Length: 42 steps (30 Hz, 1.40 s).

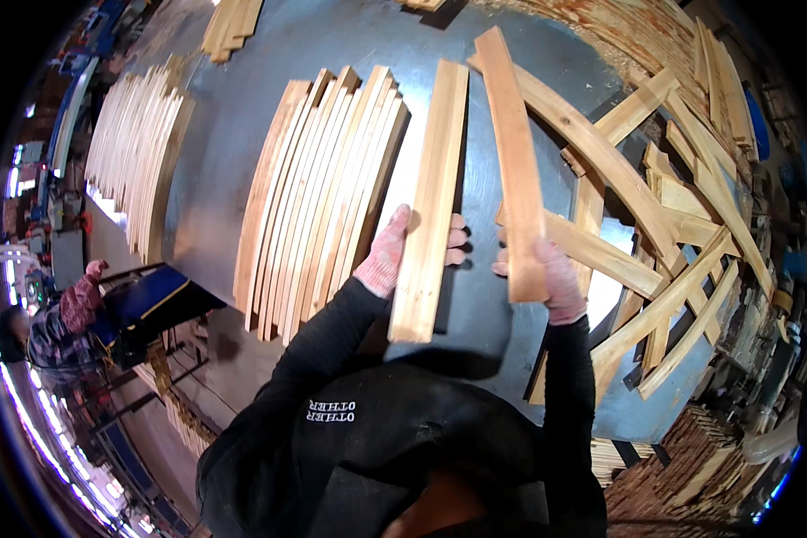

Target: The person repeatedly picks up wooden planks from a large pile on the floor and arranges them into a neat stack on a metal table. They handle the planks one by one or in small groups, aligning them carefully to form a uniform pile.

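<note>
My left hand [393, 253], in a pinkish knit glove, grips a pale wooden board [432, 197] near its lower end, the thumb on one long edge and fingertips showing past the other. In my right hand [558, 280], gloved the same way, is a second, more reddish wooden board [514, 161]. Its far end leans toward the left board's far end, and a gap lies between the two. Left of my left hand stands a row of boards [323, 197] set close side by side on the grey metal table [211, 170].
Loose boards [619, 179] lie crisscrossed in a heap on the right. Another tight row of thin boards [139, 152] sits at the far left, with a few boards [231, 27] at the back. A person [63, 323] is beyond the table's left side. Stacked wood [681, 466] stands lower right.
</note>
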Tool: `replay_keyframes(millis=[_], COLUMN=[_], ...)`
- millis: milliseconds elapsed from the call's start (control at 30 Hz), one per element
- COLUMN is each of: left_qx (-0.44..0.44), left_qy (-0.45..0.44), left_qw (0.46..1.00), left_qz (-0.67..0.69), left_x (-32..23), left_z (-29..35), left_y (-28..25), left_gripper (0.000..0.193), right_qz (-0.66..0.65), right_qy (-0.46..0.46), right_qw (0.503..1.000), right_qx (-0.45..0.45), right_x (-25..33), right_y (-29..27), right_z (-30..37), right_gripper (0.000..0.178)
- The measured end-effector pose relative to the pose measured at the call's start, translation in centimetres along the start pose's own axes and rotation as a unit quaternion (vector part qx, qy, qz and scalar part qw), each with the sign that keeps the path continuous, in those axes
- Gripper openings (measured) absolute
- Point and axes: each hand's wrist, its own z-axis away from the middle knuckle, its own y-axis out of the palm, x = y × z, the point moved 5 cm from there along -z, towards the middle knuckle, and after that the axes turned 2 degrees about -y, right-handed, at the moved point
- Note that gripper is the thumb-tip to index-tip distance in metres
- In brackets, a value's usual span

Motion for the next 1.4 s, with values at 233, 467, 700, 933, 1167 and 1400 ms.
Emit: replay_keyframes(millis=[233, 467, 700, 933, 1167, 1400], left_qx=[-0.105, -0.117, -0.331, -0.228, -0.304, -0.307], left_qy=[0.012, 0.002, 0.056, 0.069, 0.158, 0.04], left_qw=[0.977, 0.982, 0.916, 0.958, 0.877, 0.862], left_qz=[-0.185, -0.151, -0.219, -0.158, -0.336, -0.401], left_x=[1.4, 1.4, 4.4, 2.7, 1.6, 1.9], left_z=[-1.9, -1.9, -3.7, 1.3, 1.5, 0.7], left_y=[-2.9, -3.3, -3.3, -1.6, -5.2, -3.0], left_gripper=[0.054, 0.045, 0.047, 0.041, 0.04, 0.055], right_qz=[0.764, 0.846, 0.403, -0.022, 0.296, 0.222], right_qy=[-0.286, 0.056, -0.015, 0.017, -0.016, -0.028], right_qw=[0.555, 0.484, 0.915, 1.0, 0.954, 0.974], right_qx=[-0.161, -0.217, -0.026, -0.005, 0.046, -0.035], right_x=[9.8, 18.5, -1.2, -5.5, -3.4, -3.9], right_y=[3.5, -6.8, 4.0, 0.2, 2.2, 1.4], right_z=[0.5, -6.0, -5.2, -3.4, -3.3, -1.9], right_gripper=[0.09, 0.097, 0.072, 0.066, 0.057, 0.046])
